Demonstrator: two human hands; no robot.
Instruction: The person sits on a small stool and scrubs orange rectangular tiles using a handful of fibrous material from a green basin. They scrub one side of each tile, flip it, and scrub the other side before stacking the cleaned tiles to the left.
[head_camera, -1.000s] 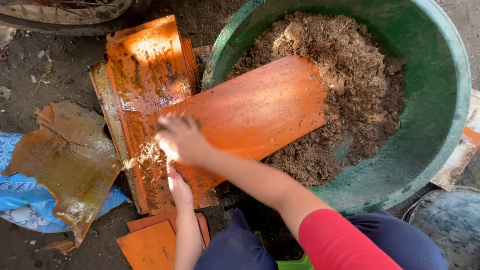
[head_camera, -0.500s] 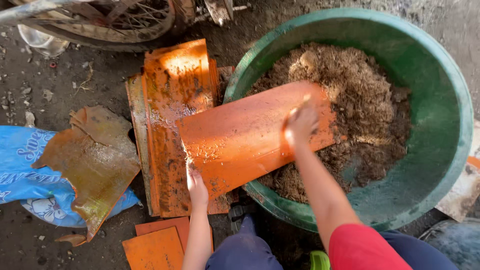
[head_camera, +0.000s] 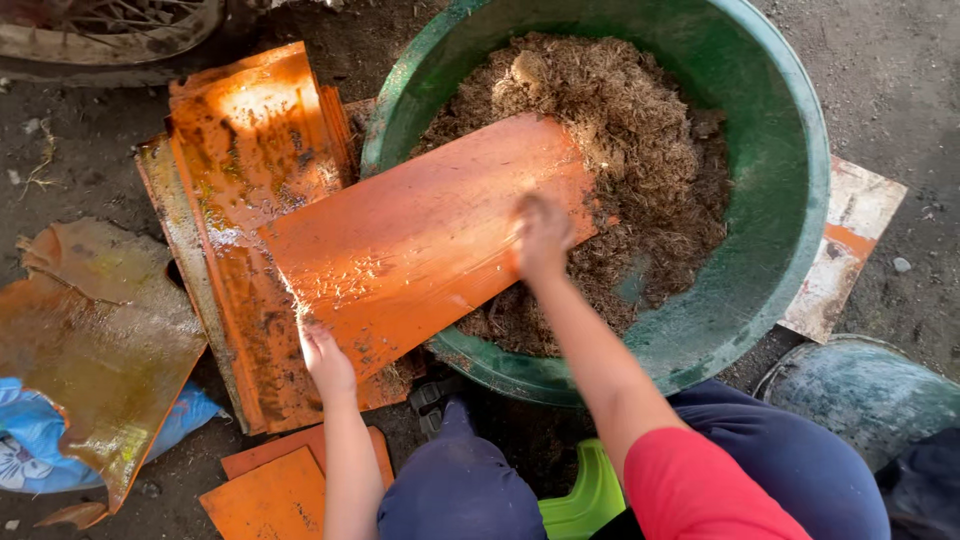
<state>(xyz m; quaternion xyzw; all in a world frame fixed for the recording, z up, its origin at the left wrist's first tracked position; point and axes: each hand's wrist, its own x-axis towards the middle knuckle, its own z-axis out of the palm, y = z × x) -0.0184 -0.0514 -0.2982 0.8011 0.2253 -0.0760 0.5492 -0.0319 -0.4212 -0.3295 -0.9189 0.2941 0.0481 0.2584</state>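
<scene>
Your left hand (head_camera: 325, 358) grips the low corner of the orange sheet (head_camera: 420, 240), fingers closed on its edge, and that pinch is what seems to keep the sheet tilted as a ramp. Its upper end lies over the near-left rim of the green tub (head_camera: 800, 200), so whatever sits on it would slide toward the tub. Your right hand (head_camera: 542, 238) rests on the sheet's upper end, just inside the tub rim; it is blurred, so you cannot tell whether the fingers are flat or curled, but it holds nothing apart from pressing on the sheet.

The tub holds a heap of brown, fibrous, crumbly stuff (head_camera: 620, 150) (drier and paler at the top), piled toward the tub's left half, leaving bare green wall on the right. A few specks cling to the sheet's lower part.

Left of the tub, under the sheet, lies a stack of worn orange sheets (head_camera: 240, 170); farther left a rusty crumpled piece (head_camera: 90, 330) covers a blue bag (head_camera: 30, 450).
</scene>
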